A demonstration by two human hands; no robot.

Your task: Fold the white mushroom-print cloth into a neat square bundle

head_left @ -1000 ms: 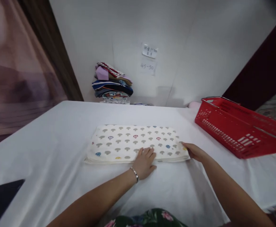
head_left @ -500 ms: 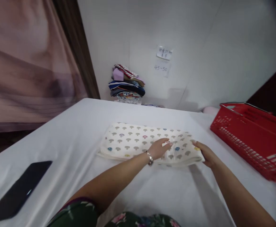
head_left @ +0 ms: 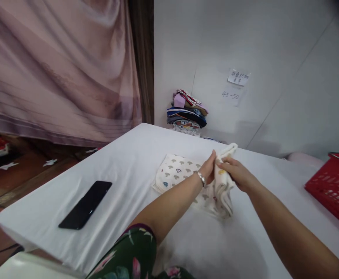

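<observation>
A white mushroom-print cloth (head_left: pixel 177 172) lies folded into a long strip on the white-covered table (head_left: pixel 128 162). Its right end is raised and doubled over into a thick upright fold. My right hand (head_left: pixel 237 172) grips that fold from the right, thumb and fingers pressed into the fabric. On the fold's left side is my left hand (head_left: pixel 208 166), a bracelet at its wrist, closed against the cloth; its fingertips are partly hidden behind the fold. The cloth's left part stays flat on the table.
A black phone-like slab (head_left: pixel 85 205) rests on the table's left. A stack of folded clothes (head_left: pixel 187 114) stands at the back by the wall, under paper signs (head_left: pixel 238 77). A red basket (head_left: pixel 332 186) sits at the right edge. A pink curtain (head_left: pixel 61 69) hangs at left.
The cloth's right end has been lifted and folded over towards the left. My left hand has moved from lying on the cloth to the fold. The view has turned left.
</observation>
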